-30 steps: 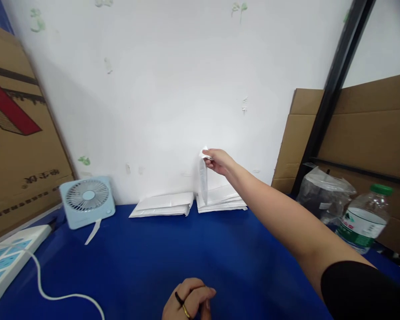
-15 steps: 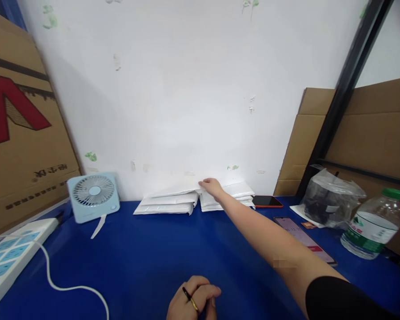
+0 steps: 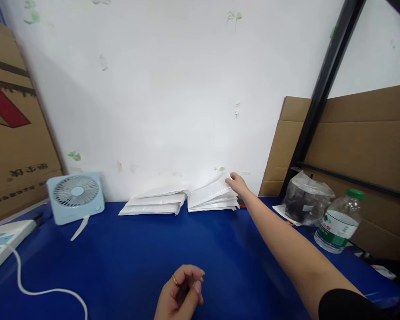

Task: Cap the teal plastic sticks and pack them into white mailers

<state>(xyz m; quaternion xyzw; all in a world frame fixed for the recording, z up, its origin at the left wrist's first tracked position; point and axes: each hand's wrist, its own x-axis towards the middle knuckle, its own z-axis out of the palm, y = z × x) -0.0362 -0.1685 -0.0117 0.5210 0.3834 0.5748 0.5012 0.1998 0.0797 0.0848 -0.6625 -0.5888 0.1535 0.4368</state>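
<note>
Two stacks of flat white packets lie side by side against the wall at the back of the blue table. My right hand pinches the right corner of the top packet on the right stack, and that corner is lifted off the packets below. The left stack lies untouched beside it. My left hand, with a ring on one finger, is over the front of the table. Its fingers are curled in loosely, thumb near the fingertips, and nothing shows between them.
A light blue fan stands at the left, near a white power strip with a cable. On the right are a bagged dark container and a green-capped bottle. Cardboard stands on both sides.
My right hand has moved right, from between the stacks to the right stack's far corner, raising the top packet there. My left hand has turned, showing more of its palm side. The view has shifted right.
</note>
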